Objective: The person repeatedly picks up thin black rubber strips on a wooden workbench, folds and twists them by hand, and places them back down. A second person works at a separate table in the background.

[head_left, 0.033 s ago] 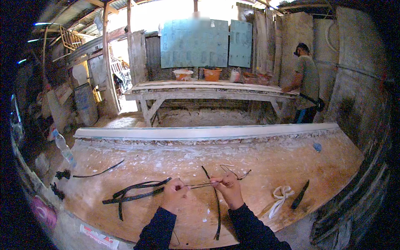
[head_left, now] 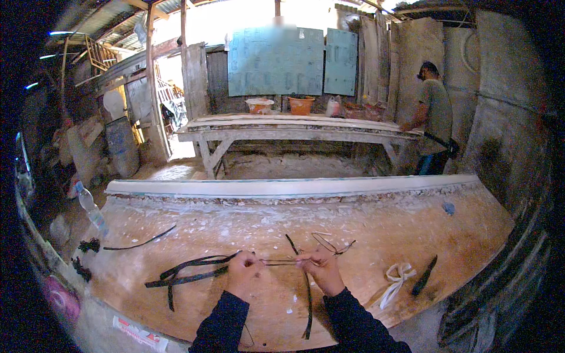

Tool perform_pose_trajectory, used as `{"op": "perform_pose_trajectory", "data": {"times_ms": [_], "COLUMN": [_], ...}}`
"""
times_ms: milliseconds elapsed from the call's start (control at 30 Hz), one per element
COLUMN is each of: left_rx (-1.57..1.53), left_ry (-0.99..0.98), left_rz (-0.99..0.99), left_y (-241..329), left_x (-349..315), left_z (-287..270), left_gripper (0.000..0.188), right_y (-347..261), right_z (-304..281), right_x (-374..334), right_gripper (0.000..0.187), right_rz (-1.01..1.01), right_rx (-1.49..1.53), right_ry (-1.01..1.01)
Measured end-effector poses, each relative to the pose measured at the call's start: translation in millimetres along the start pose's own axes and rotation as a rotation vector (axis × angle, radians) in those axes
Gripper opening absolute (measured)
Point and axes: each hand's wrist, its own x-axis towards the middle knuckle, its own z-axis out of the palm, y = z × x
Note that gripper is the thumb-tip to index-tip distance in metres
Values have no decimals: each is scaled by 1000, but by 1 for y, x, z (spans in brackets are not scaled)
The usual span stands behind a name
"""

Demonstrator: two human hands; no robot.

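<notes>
Between my two hands runs a thin dark doubled cord (head_left: 279,262), stretched above the wooden board (head_left: 223,220). My left hand (head_left: 242,274) pinches its left end with closed fingers. At the other end, my right hand (head_left: 323,273) grips it between thumb and fingers. Several flat black strips (head_left: 188,273) lie left of my left hand, their right ends reaching behind it. One long black strip (head_left: 308,303) passes beneath the cord beside my right hand. Just beyond that hand lies a thin bent wire-like loop (head_left: 322,237).
Toward the right lie a knotted white strip (head_left: 391,289), a dark pointed piece (head_left: 424,276) and a blue crumpled scrap (head_left: 448,208). A plastic bottle (head_left: 89,206) is at the left edge. One long white moulding (head_left: 282,187) spans the board's far edge. Another person (head_left: 436,112) stands by the far bench (head_left: 294,133).
Both hands have shifted very slightly, the right one's fingers moving a little left along the cord. The strips on the board stay where they were.
</notes>
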Motion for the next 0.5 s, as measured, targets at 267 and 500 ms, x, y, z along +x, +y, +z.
{"op": "perform_pose_trajectory", "data": {"times_ms": [267,500], "left_rx": [-57,225], "left_ry": [193,-108], "left_rz": [78,181], "left_y": [0,-4], "left_x": [8,5], "left_z": [-4,-1], "left_gripper": [6,7], "right_y": [-19,-13], "right_z": [23,7], "right_x": [-8,-6], "right_gripper": [24,18], "right_rz": [-23,168], "right_rx": [109,195], "right_ry": [-610,-450]}}
